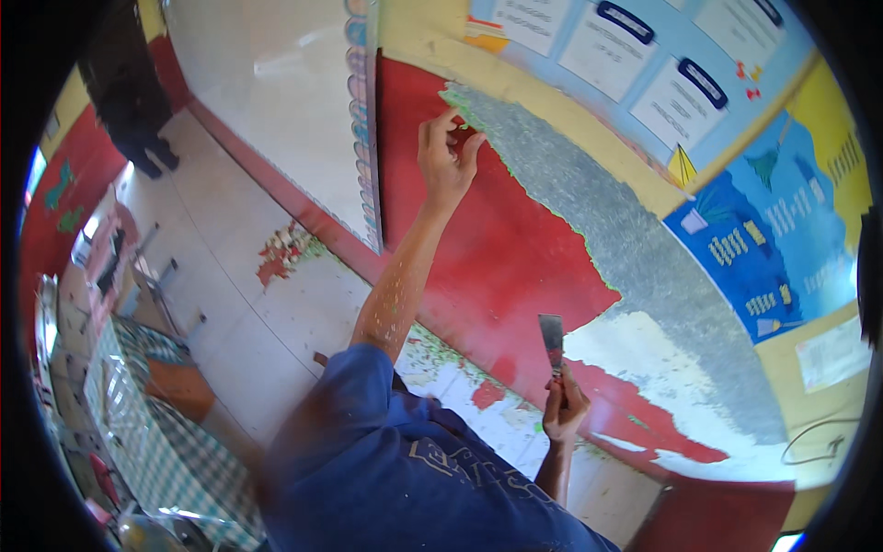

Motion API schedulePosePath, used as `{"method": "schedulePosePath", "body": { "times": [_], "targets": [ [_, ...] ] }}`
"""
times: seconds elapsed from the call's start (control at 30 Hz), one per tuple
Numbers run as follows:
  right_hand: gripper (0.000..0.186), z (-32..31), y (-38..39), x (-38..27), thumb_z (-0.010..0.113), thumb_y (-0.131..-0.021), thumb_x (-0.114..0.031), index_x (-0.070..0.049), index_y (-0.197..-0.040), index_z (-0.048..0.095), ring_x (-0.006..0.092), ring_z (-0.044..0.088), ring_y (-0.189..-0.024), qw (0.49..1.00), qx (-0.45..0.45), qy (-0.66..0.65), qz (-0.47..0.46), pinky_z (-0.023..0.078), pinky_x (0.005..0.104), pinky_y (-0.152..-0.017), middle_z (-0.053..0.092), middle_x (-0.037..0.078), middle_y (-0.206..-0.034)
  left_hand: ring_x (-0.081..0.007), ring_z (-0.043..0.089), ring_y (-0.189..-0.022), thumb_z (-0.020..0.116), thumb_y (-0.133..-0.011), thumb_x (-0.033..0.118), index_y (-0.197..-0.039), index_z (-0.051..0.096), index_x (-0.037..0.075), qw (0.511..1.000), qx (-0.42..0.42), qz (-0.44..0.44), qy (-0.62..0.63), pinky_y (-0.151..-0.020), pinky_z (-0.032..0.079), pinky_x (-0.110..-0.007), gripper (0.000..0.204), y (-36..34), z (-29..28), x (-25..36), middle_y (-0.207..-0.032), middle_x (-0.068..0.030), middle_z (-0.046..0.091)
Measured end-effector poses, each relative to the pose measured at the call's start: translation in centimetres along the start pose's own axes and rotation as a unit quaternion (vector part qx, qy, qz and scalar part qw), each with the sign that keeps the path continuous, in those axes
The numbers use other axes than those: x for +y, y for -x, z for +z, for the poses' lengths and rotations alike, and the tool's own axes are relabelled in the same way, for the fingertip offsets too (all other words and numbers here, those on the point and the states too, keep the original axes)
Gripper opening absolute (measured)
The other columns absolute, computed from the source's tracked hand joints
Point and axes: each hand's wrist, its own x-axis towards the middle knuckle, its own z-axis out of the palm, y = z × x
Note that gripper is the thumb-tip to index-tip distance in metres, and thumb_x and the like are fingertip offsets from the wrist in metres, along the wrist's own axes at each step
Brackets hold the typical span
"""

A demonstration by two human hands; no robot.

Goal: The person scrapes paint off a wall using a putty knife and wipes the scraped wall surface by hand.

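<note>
My left hand (446, 161) is raised to the wall, thumb and fingers curled at the upper edge of the red paint (497, 244). A small greenish bit of peeling paint (465, 126) shows between those fingertips. Lower and to the right, my right hand (567, 405) grips a paint scraper (552, 340) by its handle, blade pointing up. The blade is smeared and stands just in front of the wall. Beyond the ragged, green-rimmed red edge lies a bare grey patch (635, 230), with a whitish patch (644, 354) below it.
Paint flakes (287, 253) lie heaped on the tiled floor (230, 304), with more along the wall's foot. A whiteboard (276, 101) hangs to the left. Posters (763, 230) cover the upper right wall. A table with a checked cloth (156, 442) stands lower left. A person (133, 120) stands far left.
</note>
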Motion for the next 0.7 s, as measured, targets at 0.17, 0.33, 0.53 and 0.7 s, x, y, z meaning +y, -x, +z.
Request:
{"method": "schedulePosePath", "body": {
  "times": [0.17,0.33,0.53,0.7],
  "targets": [
    [0.036,1.6,-3.1,-1.7,0.052,-0.081,0.004,0.007,-0.116,0.059,0.0150,0.060,-0.061,0.998,-0.044,0.024,-0.038,0.046,0.0249,-0.055,0.061,0.011,-0.070,-0.0157,0.057,-0.063,0.071,-0.077,0.000,-0.089,0.066,0.006,0.999,0.030,0.019,0.030,-0.053,0.048,-0.027,0.015,0.9,0.4,-2.4,-0.084,-0.0066,0.060],
    [0.038,4.3,-5.9,-3.8,0.052,-0.083,0.002,0.005,-0.121,0.056,0.0139,0.059,-0.058,0.997,-0.043,0.049,-0.050,0.044,0.0236,-0.053,0.061,0.011,-0.070,-0.0137,0.058,-0.062,0.064,-0.083,-0.001,-0.080,0.060,0.002,0.999,0.021,0.042,0.015,-0.054,0.049,-0.027,0.006,-0.1,0.5,-3.3,-0.077,-0.0067,0.060],
    [0.041,6.9,-14.1,-10.2,0.045,-0.089,0.004,0.004,-0.130,0.050,0.0069,0.050,-0.050,0.981,-0.058,0.146,-0.116,0.040,0.0217,-0.047,0.056,0.007,-0.065,-0.0196,0.061,-0.067,0.040,-0.099,0.039,-0.085,0.057,0.001,0.844,-0.102,-0.385,0.359,-0.059,0.052,-0.030,0.044,6.9,-4.8,-2.2,-0.084,-0.0095,0.061],
    [0.040,9.5,-17.7,-14.1,0.049,-0.087,0.003,0.001,-0.127,0.053,0.0111,0.050,-0.051,0.964,0.000,0.253,-0.085,0.041,0.0237,-0.049,0.055,0.009,-0.063,-0.0244,0.065,-0.075,0.040,-0.096,0.048,-0.097,0.057,0.003,0.462,-0.198,-0.623,0.599,-0.068,0.053,-0.038,0.048,3.7,-0.2,6.5,-0.091,-0.0113,0.063]
  ]
}}
